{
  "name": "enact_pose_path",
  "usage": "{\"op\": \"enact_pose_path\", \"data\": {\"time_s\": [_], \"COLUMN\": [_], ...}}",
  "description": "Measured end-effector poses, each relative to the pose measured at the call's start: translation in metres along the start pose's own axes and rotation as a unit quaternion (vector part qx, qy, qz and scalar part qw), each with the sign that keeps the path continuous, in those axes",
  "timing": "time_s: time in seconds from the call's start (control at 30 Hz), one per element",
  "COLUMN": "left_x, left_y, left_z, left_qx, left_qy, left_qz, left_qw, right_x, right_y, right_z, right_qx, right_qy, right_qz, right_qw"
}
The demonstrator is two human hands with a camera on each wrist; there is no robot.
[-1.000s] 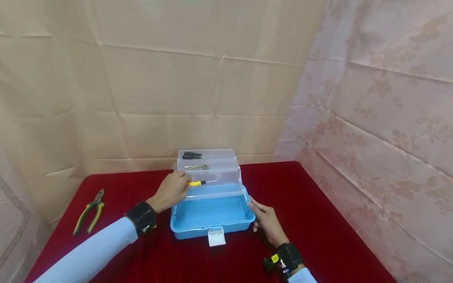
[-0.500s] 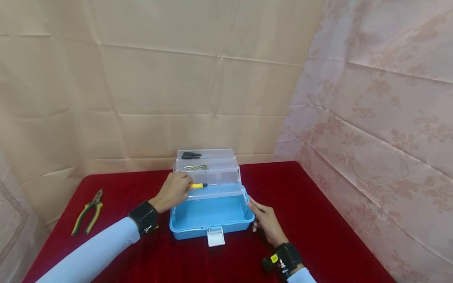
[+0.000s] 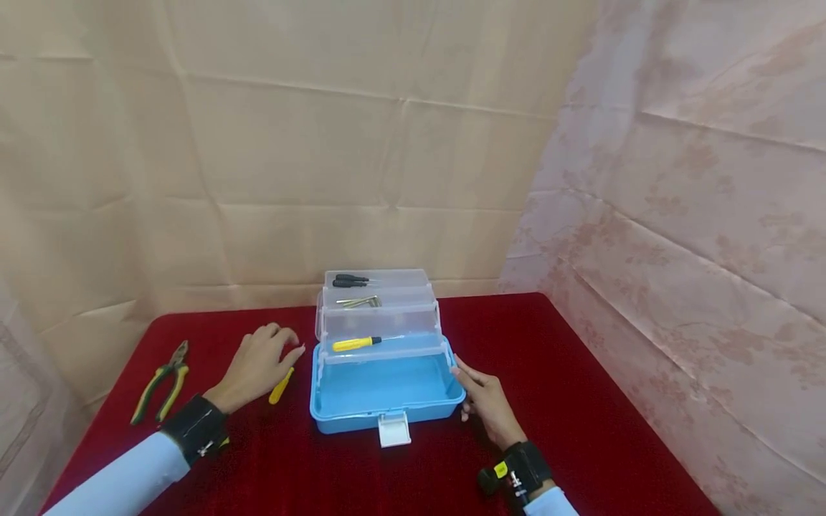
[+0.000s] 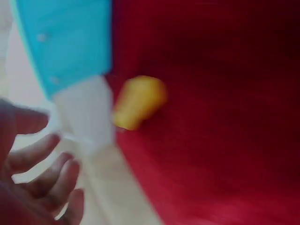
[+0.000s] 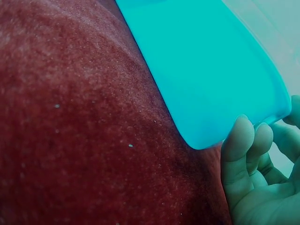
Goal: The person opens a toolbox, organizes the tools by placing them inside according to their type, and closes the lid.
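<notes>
My left hand (image 3: pixel 261 365) hovers left of the blue toolbox (image 3: pixel 387 426), fingers loosely bent and holding nothing. Partly beneath it on the cloth lies a yellow-handled tool (image 3: pixel 281 387); its far end is hidden. This handle (image 4: pixel 140 101) looks blurred in the left wrist view, apart from the fingers. A yellow screwdriver (image 3: pixel 355 345) rests in the lowest clear tray of the opened toolbox. At the box's right end, my right hand (image 3: pixel 490 408) grips the wall near the rim. In the right wrist view, the fingertips (image 5: pixel 241 136) meet the blue wall.
Pliers (image 3: pixel 161 383) with green and yellow handles lie at the table's left. Higher trays hold black screwdrivers (image 3: pixel 350 281) and brass-coloured hex keys (image 3: pixel 358 302). A white latch (image 3: pixel 393 430) hangs at the box's front. Curtains stand behind and to the right.
My left hand has let go of the yellow screwdriver in the lowest tray and moved left, over the second yellow handle. The right hand stays at the toolbox.
</notes>
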State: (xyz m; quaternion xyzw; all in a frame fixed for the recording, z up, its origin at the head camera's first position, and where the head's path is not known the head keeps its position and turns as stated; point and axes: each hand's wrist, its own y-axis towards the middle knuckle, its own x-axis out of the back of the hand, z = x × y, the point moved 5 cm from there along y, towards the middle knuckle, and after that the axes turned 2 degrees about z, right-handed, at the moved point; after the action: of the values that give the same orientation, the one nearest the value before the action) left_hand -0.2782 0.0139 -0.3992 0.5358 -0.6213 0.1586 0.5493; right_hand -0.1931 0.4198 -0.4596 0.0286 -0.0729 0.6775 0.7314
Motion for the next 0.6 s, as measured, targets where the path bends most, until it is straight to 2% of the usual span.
{"op": "enact_pose_path", "data": {"time_s": [0.1, 0.2, 0.3, 0.47, 0.6], "left_x": [-0.007, -0.015, -0.016, -0.015, -0.016], "left_y": [-0.026, -0.039, -0.043, -0.041, -0.04], "left_z": [0.024, 0.035, 0.035, 0.029, 0.028], "left_qx": [0.037, 0.062, 0.065, 0.048, 0.049], "left_qy": [0.023, 0.017, 0.016, 0.02, 0.007], "left_qz": [0.097, 0.151, 0.152, 0.161, 0.163], "left_qw": [0.9943, 0.9864, 0.9861, 0.9857, 0.9854], "right_x": [-0.002, 0.002, 0.002, -0.002, -0.002], "right_y": [0.002, 0.004, 0.005, 0.002, 0.002], "right_z": [0.0, 0.003, 0.004, 0.001, 0.001], "right_qx": [-0.003, -0.001, 0.004, 0.0, 0.001], "right_qy": [0.005, 0.001, -0.007, -0.001, -0.001], "right_qz": [0.002, -0.001, 0.002, 0.005, -0.005], "right_qw": [1.0, 1.0, 1.0, 1.0, 1.0]}}
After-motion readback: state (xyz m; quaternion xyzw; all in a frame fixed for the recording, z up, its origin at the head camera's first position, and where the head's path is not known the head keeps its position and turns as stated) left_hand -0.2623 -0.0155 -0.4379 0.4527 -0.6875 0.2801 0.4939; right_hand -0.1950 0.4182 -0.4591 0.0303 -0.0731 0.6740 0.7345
